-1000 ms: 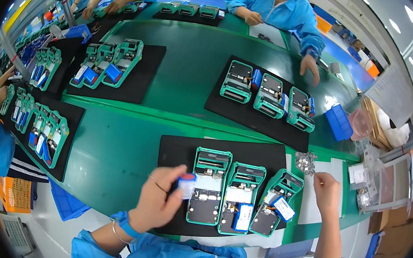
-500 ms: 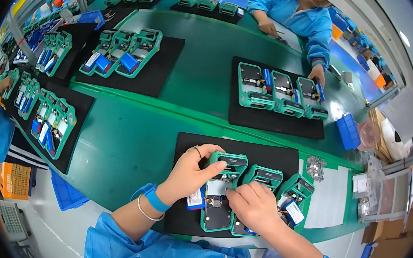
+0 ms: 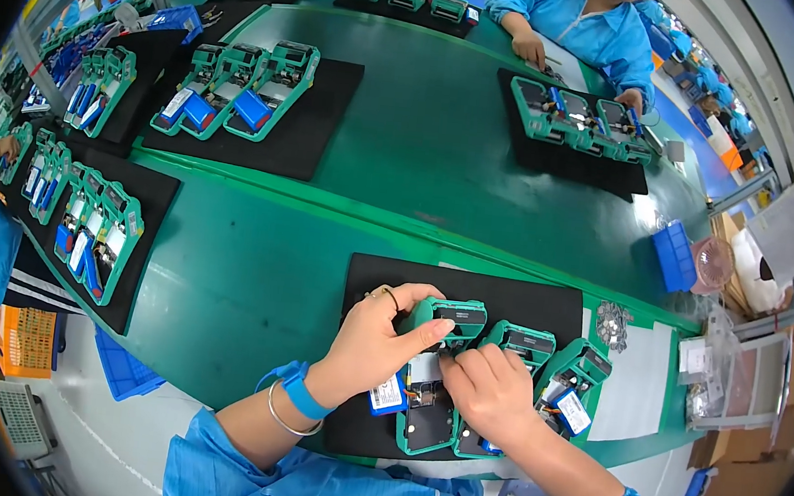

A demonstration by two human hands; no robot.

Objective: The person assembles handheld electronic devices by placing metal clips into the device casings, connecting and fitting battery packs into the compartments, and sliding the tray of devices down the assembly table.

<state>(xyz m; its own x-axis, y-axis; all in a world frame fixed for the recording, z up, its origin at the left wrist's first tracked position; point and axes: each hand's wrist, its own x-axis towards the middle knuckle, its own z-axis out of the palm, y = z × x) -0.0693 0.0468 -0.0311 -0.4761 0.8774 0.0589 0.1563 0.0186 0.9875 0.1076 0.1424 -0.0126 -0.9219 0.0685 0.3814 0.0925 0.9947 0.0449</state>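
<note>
Three green device housings stand in a row on a black mat [image 3: 375,273] before me. My left hand [image 3: 373,346] is closed round the upper end of the leftmost housing [image 3: 425,431], thumb across its top. Into that housing reach the pinched fingers of my right hand [image 3: 493,391]; what they hold, if anything, is hidden. A blue battery pack [image 3: 388,395] with a white label lies at its left side. The middle housing [image 3: 522,339] is partly covered by my right hand. Beside my right wrist, another labelled battery pack [image 3: 571,411] rests at the right housing [image 3: 587,362].
Small metal parts [image 3: 612,324] are piled near a white sheet [image 3: 632,385] on the right. A blue bin [image 3: 673,256] stands beyond. Across the green table [image 3: 252,263], a co-worker's hand [image 3: 631,100] is at a mat of housings [image 3: 577,160]. More loaded mats [image 3: 335,99] lie left.
The co-worker's mat with its housings has slid away from me toward the far right. My fingers have shifted only slightly at the left housing. The whole view has moved a little.
</note>
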